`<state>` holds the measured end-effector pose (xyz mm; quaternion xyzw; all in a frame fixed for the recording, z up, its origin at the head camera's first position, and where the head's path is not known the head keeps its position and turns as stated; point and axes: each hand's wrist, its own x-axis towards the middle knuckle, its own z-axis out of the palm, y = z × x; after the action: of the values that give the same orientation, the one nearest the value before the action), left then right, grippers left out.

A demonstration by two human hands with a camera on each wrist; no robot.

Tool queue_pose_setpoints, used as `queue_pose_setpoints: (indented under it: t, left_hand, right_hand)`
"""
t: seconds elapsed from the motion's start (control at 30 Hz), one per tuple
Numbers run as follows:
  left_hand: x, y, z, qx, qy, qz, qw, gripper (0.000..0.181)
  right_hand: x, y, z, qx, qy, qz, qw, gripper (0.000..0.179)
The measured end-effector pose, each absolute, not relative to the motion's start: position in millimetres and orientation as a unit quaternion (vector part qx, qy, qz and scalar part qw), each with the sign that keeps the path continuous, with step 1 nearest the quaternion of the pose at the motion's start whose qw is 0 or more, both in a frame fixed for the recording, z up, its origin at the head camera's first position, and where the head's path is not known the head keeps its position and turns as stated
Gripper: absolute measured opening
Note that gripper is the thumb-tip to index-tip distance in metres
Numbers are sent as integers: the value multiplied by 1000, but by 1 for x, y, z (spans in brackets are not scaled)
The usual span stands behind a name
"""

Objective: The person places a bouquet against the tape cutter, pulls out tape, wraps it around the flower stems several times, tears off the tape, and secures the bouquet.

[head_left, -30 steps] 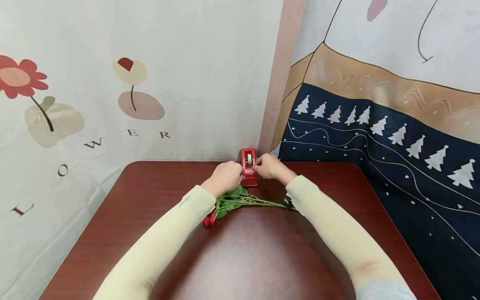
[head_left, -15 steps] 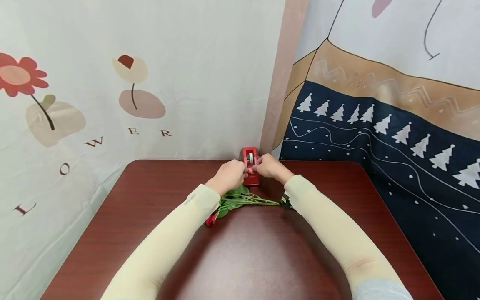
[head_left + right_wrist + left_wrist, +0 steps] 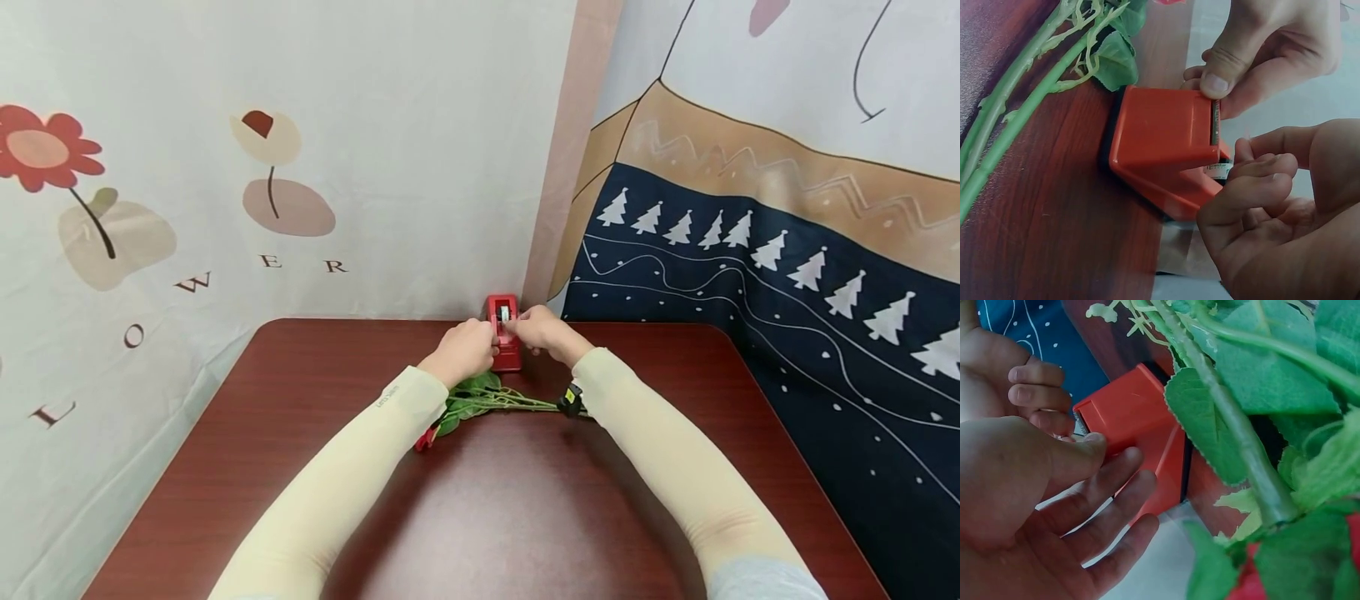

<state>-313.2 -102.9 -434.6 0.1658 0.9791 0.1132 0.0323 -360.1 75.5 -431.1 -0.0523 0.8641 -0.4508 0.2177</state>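
Note:
A red tape dispenser (image 3: 505,357) stands at the back edge of the table, its tape roll (image 3: 1217,170) partly hidden by fingers. My left hand (image 3: 463,348) holds the cutter end of the dispenser, with the thumb at the serrated edge and the other fingers reaching along its side. From the opposite side my right hand (image 3: 546,332) curls its fingers close by the roll. Whether clear tape lies between its fingertips cannot be seen. Just in front of the dispenser lie red roses (image 3: 425,439) with green stems (image 3: 525,404), the blooms partly under my left sleeve.
The brown wooden table (image 3: 570,508) reaches from the wall to my forearms. A printed white curtain (image 3: 405,150) hangs right behind it, and a dark blue tree-patterned cloth (image 3: 750,300) on the right. A black wrist camera (image 3: 572,400) sits above the stem ends.
My right fingers have moved from the dispenser's side up toward the tape roll. The left hand stays at the cutter end. The view has shifted slightly; the roses lie still.

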Motion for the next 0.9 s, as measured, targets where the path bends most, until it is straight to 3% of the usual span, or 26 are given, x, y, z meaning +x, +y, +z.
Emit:
queue_pose_setpoints:
  t: [0.17, 0.9]
  left_hand:
    - [-314, -102, -436, 163, 980, 113, 29, 13]
    - [-316, -103, -434, 158, 980, 112, 41, 15]
  right_hand:
    - [-360, 82, -432, -52, 845, -470, 250, 36]
    - [-346, 93, -432, -44, 817, -500, 284, 33]
